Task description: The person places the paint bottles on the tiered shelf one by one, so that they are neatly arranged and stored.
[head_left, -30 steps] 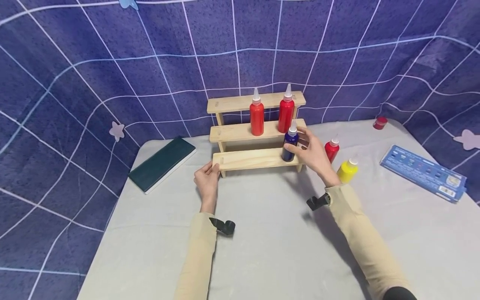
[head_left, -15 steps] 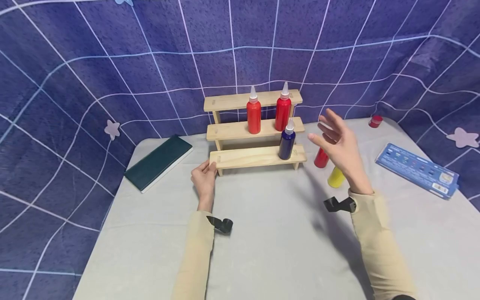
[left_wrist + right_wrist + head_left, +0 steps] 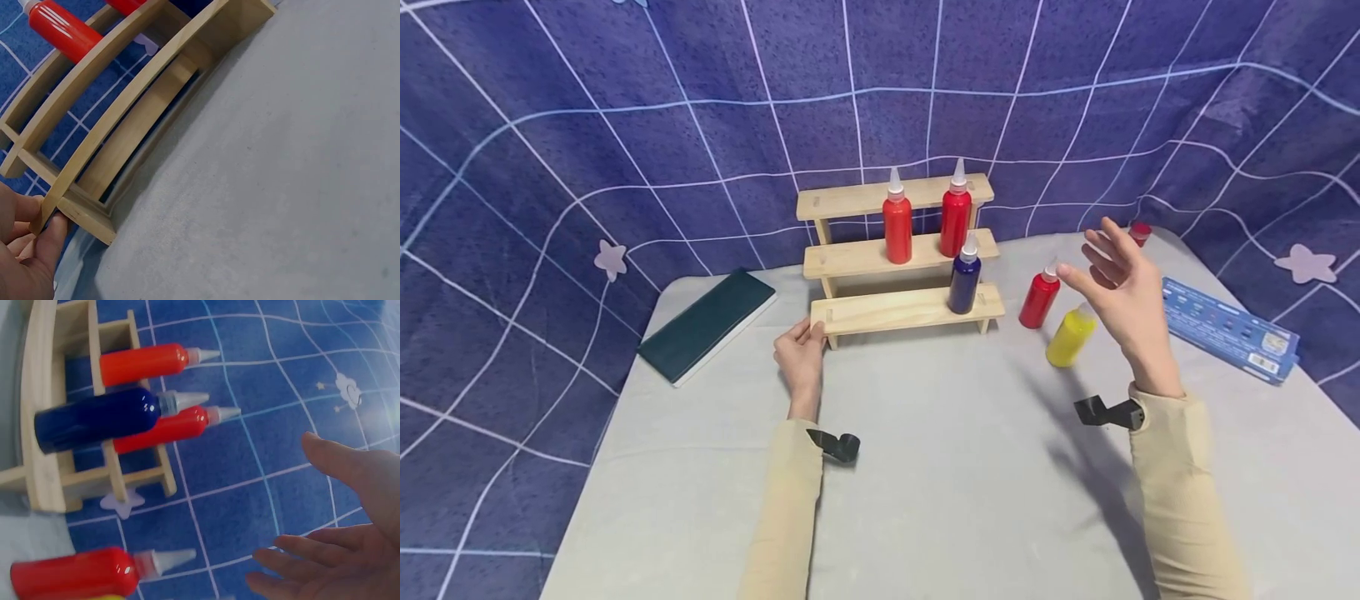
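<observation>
A three-step wooden rack (image 3: 880,310) stands at the back of the table. My left hand (image 3: 800,360) pinches the left end of its lowest step, thumb below and fingers above in the left wrist view. On the middle step are two red squeeze bottles (image 3: 897,229) with pointed white tips. A dark blue squeeze bottle (image 3: 964,282) stands near the right end of the lowest step. My right hand (image 3: 1123,292) is raised with nothing in it, fingers spread, beside a red squeeze bottle (image 3: 1039,298) and a yellow squeeze bottle (image 3: 1070,337) right of the rack.
A dark green book (image 3: 707,327) lies left of the rack. On the right lie a blue printed box (image 3: 1228,329), partly behind my right hand, and a small red jar (image 3: 1139,233). A blue gridded curtain (image 3: 715,133) hangs behind the table (image 3: 940,467).
My right hand has let go of the dark blue bottle, leaving it on the lowest step, and moved away right past the yellow bottle. My left hand keeps its pinch on the rack.
</observation>
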The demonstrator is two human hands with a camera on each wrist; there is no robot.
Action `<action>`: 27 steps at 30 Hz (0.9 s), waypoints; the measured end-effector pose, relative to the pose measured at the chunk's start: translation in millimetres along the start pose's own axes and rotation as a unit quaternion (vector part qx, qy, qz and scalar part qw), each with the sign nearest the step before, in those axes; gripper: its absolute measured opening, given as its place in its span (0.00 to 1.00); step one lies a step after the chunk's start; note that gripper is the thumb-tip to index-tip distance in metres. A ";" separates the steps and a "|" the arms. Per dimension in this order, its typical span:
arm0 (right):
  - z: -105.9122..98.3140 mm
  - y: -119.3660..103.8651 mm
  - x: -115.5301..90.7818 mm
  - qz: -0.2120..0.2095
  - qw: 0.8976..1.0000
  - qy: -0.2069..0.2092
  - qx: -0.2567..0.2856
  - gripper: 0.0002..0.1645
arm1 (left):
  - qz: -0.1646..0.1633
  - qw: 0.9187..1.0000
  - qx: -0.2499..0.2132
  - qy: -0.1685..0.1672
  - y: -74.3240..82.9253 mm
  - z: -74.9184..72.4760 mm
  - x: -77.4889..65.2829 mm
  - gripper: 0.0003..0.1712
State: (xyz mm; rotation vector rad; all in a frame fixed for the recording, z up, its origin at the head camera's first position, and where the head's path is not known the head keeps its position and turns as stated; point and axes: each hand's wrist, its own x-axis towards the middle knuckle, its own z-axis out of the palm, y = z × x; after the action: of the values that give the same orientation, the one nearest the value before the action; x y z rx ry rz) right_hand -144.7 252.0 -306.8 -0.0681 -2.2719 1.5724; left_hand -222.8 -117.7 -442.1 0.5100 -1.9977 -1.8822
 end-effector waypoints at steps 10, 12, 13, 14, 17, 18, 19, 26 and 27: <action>-13.5 28.4 -4.2 0.041 0.998 -0.013 -0.043 0.50 | 0.000 1.000 0.007 0.000 3.7 -0.5 -1.4 0.18; -15.3 35.3 -5.2 0.050 0.997 -0.021 -0.048 0.50 | -0.002 1.000 0.009 0.000 3.4 -0.4 -1.6 0.18; -15.9 38.9 -5.6 0.055 0.997 -0.025 -0.050 0.50 | -0.002 1.000 0.010 0.000 3.2 -0.3 -1.5 0.19; -16.2 42.3 -6.1 0.059 0.996 -0.030 -0.052 0.50 | -0.003 1.000 0.010 0.000 2.9 -0.3 -1.4 0.19; -16.0 50.8 -6.9 0.071 0.995 -0.045 -0.058 0.51 | -0.004 1.000 0.011 0.001 1.7 -0.5 -0.6 0.19; -15.8 53.4 -7.1 0.074 0.994 -0.051 -0.060 0.51 | -0.004 1.000 0.010 0.001 1.3 -0.6 -0.5 0.19; -15.6 55.9 -7.1 0.076 0.994 -0.057 -0.063 0.51 | -0.005 1.000 0.008 0.001 1.0 -0.7 -0.4 0.19; -18.0 71.6 -6.8 0.073 0.989 -0.096 -0.083 0.51 | -0.010 1.000 0.010 0.001 0.1 0.1 0.7 0.19; -18.6 73.8 -6.9 0.072 0.989 -0.102 -0.080 0.50 | -0.011 1.000 0.010 0.001 -0.1 0.2 0.9 0.19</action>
State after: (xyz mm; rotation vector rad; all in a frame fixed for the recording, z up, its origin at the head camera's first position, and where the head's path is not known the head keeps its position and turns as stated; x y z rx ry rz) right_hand -144.7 294.5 -370.3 -0.1228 -2.6035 1.5242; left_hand -223.7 -118.0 -442.2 0.5409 -2.0195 -1.8760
